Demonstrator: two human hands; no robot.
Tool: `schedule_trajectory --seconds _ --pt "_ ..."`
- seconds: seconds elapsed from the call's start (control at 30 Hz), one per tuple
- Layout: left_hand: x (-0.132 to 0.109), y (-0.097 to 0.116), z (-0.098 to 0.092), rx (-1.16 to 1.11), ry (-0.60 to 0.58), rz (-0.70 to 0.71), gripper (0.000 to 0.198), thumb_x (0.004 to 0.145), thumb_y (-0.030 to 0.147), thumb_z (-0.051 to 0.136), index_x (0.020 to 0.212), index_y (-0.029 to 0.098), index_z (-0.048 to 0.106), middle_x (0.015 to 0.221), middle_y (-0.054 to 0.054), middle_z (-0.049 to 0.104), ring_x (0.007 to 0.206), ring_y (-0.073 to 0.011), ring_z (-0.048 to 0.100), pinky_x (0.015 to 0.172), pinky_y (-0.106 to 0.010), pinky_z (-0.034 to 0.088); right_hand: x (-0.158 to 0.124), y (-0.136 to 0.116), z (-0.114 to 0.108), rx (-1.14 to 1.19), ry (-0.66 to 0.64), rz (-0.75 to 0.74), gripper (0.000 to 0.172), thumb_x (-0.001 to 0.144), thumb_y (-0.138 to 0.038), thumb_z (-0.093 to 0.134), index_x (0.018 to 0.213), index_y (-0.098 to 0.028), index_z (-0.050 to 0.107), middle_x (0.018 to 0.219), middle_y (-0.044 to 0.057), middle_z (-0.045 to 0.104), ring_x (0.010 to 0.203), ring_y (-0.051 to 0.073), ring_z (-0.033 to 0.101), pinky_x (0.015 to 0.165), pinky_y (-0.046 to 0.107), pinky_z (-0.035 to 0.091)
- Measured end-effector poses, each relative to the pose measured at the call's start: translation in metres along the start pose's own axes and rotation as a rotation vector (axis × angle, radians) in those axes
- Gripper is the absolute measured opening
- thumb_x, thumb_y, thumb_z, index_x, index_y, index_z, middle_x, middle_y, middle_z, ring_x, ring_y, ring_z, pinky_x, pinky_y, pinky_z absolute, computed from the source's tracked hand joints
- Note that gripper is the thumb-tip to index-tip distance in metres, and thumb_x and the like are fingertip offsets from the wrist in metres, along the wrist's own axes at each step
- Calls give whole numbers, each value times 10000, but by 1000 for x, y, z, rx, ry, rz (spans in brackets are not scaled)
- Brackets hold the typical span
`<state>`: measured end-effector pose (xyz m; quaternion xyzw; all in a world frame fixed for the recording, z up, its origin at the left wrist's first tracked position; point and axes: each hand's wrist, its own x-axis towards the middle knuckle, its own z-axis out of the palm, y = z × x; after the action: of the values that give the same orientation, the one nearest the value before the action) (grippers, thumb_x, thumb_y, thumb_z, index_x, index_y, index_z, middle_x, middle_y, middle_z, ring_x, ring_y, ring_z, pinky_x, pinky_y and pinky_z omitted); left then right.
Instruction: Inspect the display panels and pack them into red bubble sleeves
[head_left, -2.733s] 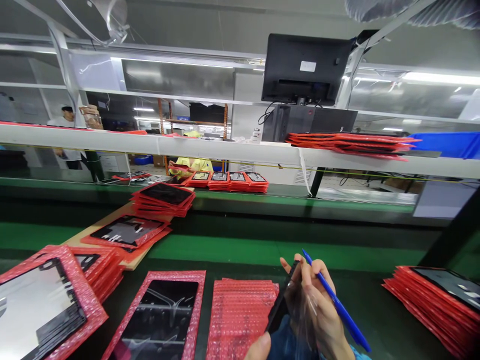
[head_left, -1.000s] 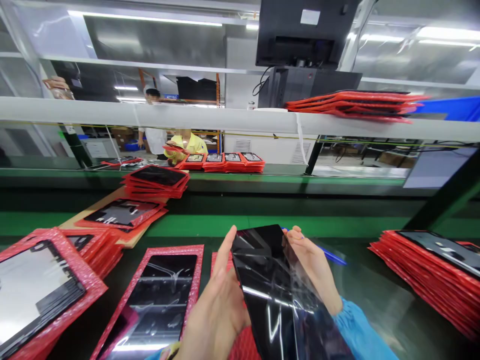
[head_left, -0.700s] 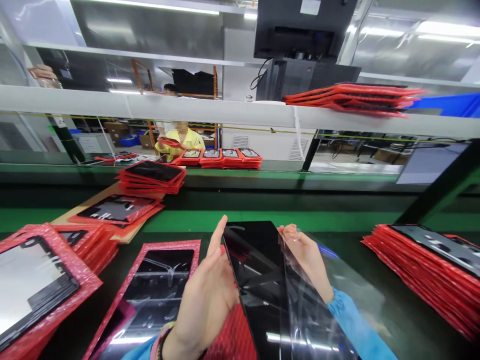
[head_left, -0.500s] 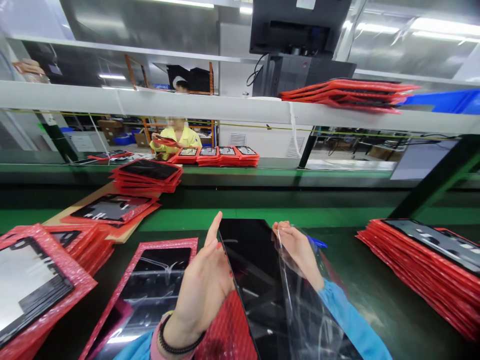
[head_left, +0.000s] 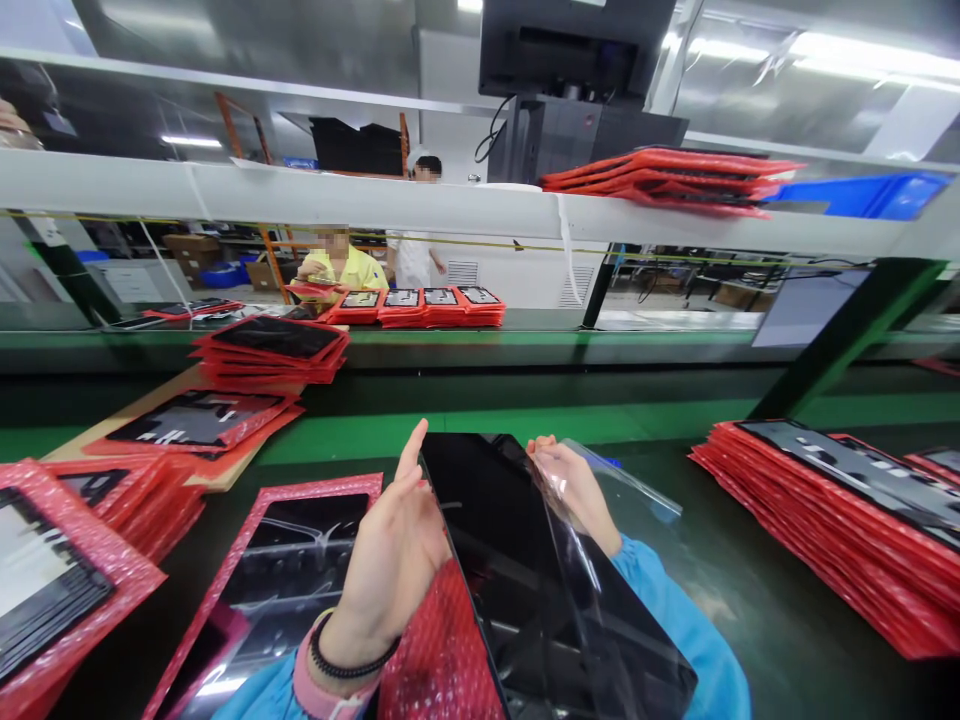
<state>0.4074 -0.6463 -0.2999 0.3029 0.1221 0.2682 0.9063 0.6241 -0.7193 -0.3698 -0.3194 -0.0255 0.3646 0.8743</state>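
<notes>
A glossy black screen panel (head_left: 495, 540) is tilted up in front of me. My left hand (head_left: 397, 550) holds it by the left edge, thumb pointing up and fingers partly hidden behind it. At the upper right corner my right hand (head_left: 574, 490) pinches a clear plastic film (head_left: 585, 600), which hangs loose over the panel's right side and spreads out beyond the hand. Whether that hand also grips the panel is not clear. Under the panel lies red bubble wrap (head_left: 439, 650). Left of my left hand, another black screen (head_left: 292, 570) rests on a red bubble-wrap pouch.
Stacks of panels in red bubble wrap stand at the right (head_left: 840, 530), at the near left (head_left: 67, 600) and at the far left (head_left: 270, 345). A white shelf rail (head_left: 337, 200) crosses ahead, bearing more red pouches (head_left: 660, 180). Beyond it sits a person in yellow (head_left: 352, 268).
The view has shifted slightly to the right. The clear film has swung, with a flap now sticking out right of my right hand and more of the panel's lower right showing.
</notes>
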Motion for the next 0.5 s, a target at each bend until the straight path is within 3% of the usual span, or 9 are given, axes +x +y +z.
schedule_trajectory --seconds 0.13,0.27,0.5 --pt "-1 0 3 16 1 9 547 886 170 490 1391 349 381 664 60 535 595 -79 558 625 -193 460 -4 -2 1 -17 5 17 114 912 -229 579 963 -130 602 893 17 628 713 127 622 610 270 548" --pt "-2 1 3 31 1 9 563 869 178 510 1390 352 384 675 59 549 604 -92 562 653 -218 469 -6 -2 2 -43 3 12 112 913 -232 578 954 -131 604 890 17 629 713 126 623 611 269 547" --pt "1 -1 -2 -12 -12 -4 558 894 175 490 1401 362 354 696 53 568 667 -80 591 672 -196 463 -2 3 0 -117 -5 -85 136 914 -249 577 985 -135 603 912 24 631 716 129 623 615 276 548"
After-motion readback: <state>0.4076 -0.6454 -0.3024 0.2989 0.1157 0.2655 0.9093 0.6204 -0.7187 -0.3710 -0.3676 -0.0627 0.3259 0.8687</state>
